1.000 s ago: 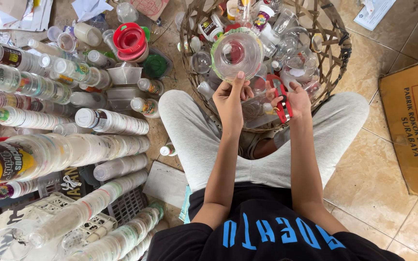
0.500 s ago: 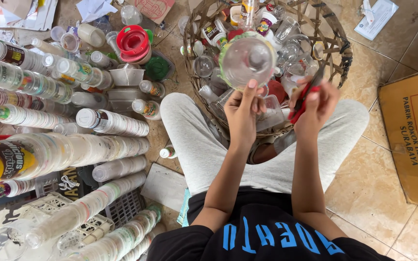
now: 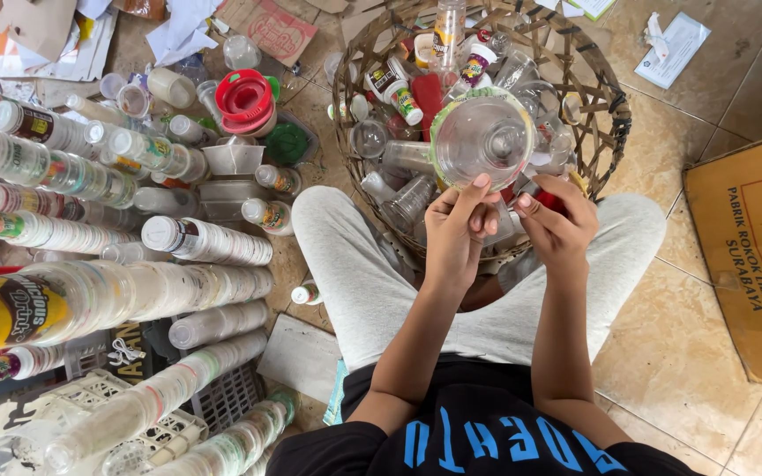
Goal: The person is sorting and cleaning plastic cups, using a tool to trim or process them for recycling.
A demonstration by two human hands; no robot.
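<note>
My left hand [image 3: 456, 231] holds a clear plastic cup [image 3: 483, 138] by its rim, its mouth turned up towards the camera, over a woven basket [image 3: 606, 115]. My right hand [image 3: 557, 225] is closed around a small red tool [image 3: 550, 201], mostly hidden by the fingers, just right of the cup's rim. The basket, between my knees, is full of clear plastic cups and small bottles [image 3: 406, 104].
Long stacks of nested plastic cups [image 3: 134, 291] lie on the floor to my left, with small bottles [image 3: 262, 214], a stack of red lids [image 3: 245, 95] and a white crate [image 3: 90, 414]. A flat cardboard box [image 3: 751, 256] lies at the right. Papers litter the far floor.
The cup has shifted right and nearer to the camera. My right hand has drawn in closer to my left hand, with the red tool now mostly covered by its fingers.
</note>
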